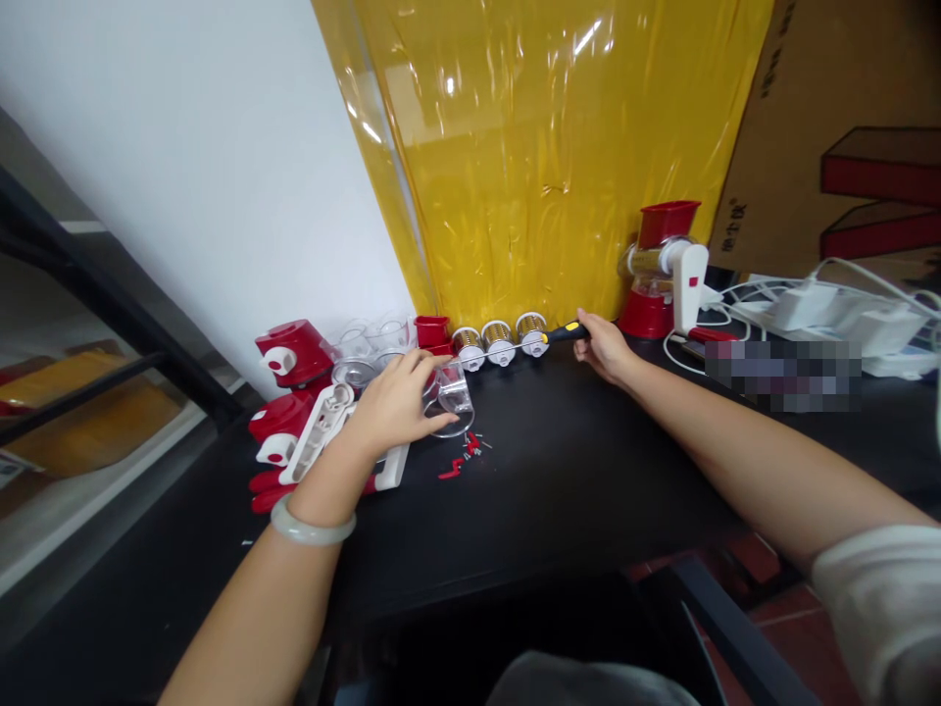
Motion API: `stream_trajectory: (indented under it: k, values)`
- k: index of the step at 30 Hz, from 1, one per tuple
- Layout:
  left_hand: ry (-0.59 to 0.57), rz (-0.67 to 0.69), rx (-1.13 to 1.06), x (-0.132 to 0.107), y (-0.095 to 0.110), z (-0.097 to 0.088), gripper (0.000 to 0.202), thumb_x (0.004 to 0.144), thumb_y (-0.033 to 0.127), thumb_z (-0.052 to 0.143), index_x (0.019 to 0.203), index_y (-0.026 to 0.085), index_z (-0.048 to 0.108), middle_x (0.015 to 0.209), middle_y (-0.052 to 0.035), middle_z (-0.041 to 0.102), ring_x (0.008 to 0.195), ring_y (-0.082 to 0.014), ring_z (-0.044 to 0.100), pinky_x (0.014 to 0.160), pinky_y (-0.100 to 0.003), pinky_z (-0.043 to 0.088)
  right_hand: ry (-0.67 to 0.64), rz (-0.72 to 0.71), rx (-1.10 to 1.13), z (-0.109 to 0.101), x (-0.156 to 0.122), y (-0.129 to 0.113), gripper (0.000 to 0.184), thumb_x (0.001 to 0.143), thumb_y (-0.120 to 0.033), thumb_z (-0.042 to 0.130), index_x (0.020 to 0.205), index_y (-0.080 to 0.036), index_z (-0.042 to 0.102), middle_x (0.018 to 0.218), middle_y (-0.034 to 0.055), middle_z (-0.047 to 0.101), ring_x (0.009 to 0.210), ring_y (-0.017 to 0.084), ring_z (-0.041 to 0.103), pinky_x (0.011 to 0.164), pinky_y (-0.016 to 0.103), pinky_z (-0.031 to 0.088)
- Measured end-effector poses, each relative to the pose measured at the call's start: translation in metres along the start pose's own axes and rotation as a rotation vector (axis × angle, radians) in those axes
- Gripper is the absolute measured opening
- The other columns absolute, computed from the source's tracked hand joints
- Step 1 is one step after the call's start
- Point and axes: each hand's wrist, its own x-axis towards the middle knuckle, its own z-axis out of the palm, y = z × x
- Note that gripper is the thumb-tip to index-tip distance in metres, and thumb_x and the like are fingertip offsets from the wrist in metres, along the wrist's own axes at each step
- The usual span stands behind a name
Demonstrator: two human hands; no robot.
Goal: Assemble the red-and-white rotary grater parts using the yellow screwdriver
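Observation:
My right hand grips a screwdriver by its black and yellow handle. Its thin shaft points left, and the tip end reaches the clear plastic part near my left hand. Thumb and fingers of my left hand are around that clear part, which lies on the black table. Just in front of it are small red pieces and several loose screws. Behind the screwdriver shaft stand three metal grater drums with white ends, beside a red plastic piece.
Red housings, white crank handles and clear parts crowd the left. An assembled red and white rotary grater stands at the back right, near white chargers and cables. Yellow plastic sheeting hangs behind.

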Motion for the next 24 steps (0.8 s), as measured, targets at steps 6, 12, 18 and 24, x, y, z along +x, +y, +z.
stream_trajectory:
  k: [6,12,18,24]
  values:
    - [0.004,-0.001,-0.006,0.000,-0.001,0.000,0.069,0.076,0.052,0.067,0.134,0.021,0.046,0.124,-0.0118,0.052,0.113,-0.0317,0.052,0.096,-0.046,0.044,0.056,0.077,-0.051,0.001,0.001,-0.001,0.040,0.092,-0.057,0.043,0.077,-0.021,0.050,0.044,-0.0029,0.050,0.035,0.012,0.050,0.038,0.022,0.041]
    - [0.021,0.007,0.001,0.001,-0.004,0.003,0.070,0.076,0.052,0.067,0.134,0.020,0.046,0.125,-0.0131,0.055,0.114,-0.0329,0.053,0.097,-0.048,0.044,0.044,0.124,0.055,0.005,-0.004,-0.011,0.024,0.092,-0.034,0.039,0.092,-0.018,0.057,0.058,0.0013,0.062,0.045,0.012,0.060,0.043,0.020,0.044]
    - [0.063,-0.030,-0.023,0.002,-0.008,0.007,0.079,0.072,0.053,0.071,0.135,0.017,0.040,0.129,-0.0162,0.057,0.117,-0.0356,0.056,0.095,-0.049,0.047,0.081,0.027,-0.037,0.005,-0.003,-0.006,0.025,0.091,-0.045,0.050,0.086,-0.021,0.054,0.039,-0.0082,0.042,0.031,0.010,0.044,0.038,0.019,0.039]
    - [0.045,-0.072,-0.025,0.001,-0.005,0.005,0.081,0.071,0.053,0.073,0.133,0.013,0.039,0.126,-0.0191,0.059,0.115,-0.0358,0.058,0.091,-0.046,0.049,0.082,0.131,0.018,0.006,-0.003,-0.010,0.033,0.095,-0.039,0.030,0.087,-0.019,0.055,0.054,0.0005,0.060,0.043,0.013,0.058,0.041,0.021,0.042]
